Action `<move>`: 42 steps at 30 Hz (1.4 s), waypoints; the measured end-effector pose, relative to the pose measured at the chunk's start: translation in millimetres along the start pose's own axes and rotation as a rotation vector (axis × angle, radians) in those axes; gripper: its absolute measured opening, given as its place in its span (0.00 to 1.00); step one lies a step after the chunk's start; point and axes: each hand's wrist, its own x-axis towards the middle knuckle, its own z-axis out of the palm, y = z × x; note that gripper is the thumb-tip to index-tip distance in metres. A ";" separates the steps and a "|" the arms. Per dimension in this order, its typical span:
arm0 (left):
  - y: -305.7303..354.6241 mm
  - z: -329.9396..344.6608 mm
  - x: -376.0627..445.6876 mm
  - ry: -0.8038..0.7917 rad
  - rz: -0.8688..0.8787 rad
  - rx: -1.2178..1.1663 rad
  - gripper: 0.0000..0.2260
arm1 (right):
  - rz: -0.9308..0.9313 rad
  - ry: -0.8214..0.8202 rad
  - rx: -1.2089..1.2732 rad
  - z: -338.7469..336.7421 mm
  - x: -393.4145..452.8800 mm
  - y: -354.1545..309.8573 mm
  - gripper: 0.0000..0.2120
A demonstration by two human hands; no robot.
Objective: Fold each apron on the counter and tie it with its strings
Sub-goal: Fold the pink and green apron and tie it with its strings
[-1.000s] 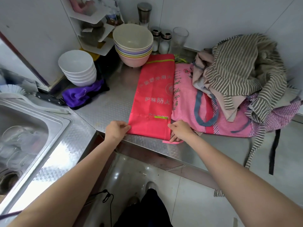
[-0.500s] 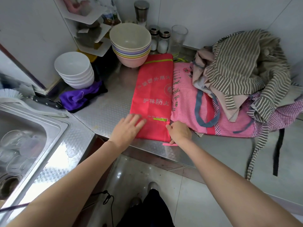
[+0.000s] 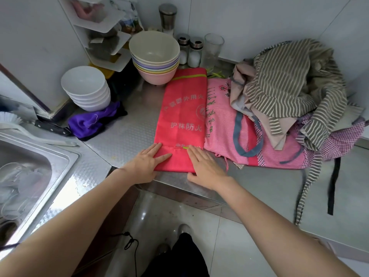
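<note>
A red apron (image 3: 182, 116) with pale lettering lies folded into a long narrow strip on the steel counter (image 3: 127, 136), reaching from the bowls to the front edge. My left hand (image 3: 148, 162) lies flat with straight fingers on its near left corner. My right hand (image 3: 205, 166) presses flat on its near right corner. Beside it on the right lies a pink apron (image 3: 223, 132) with blue straps. A striped apron (image 3: 295, 80) is heaped on top of that one, over a checked pink cloth (image 3: 339, 138).
Stacked pastel bowls (image 3: 154, 56) stand at the red apron's far end, with shakers and a glass (image 3: 213, 48) behind. White bowls (image 3: 85, 88), a purple cloth (image 3: 93, 122) and a knife (image 3: 53, 126) lie left. A sink (image 3: 30, 176) is at far left. Straps (image 3: 332, 186) hang over the counter front.
Both hands went from pinching the apron's near corners to lying flat on it; the left opened first, then the right. The camera has moved closer.
</note>
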 end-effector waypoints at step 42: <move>28.1 17.8 -4.4 0.363 0.084 0.067 0.27 | 0.626 0.119 0.356 -9.8 8.6 -0.3 0.20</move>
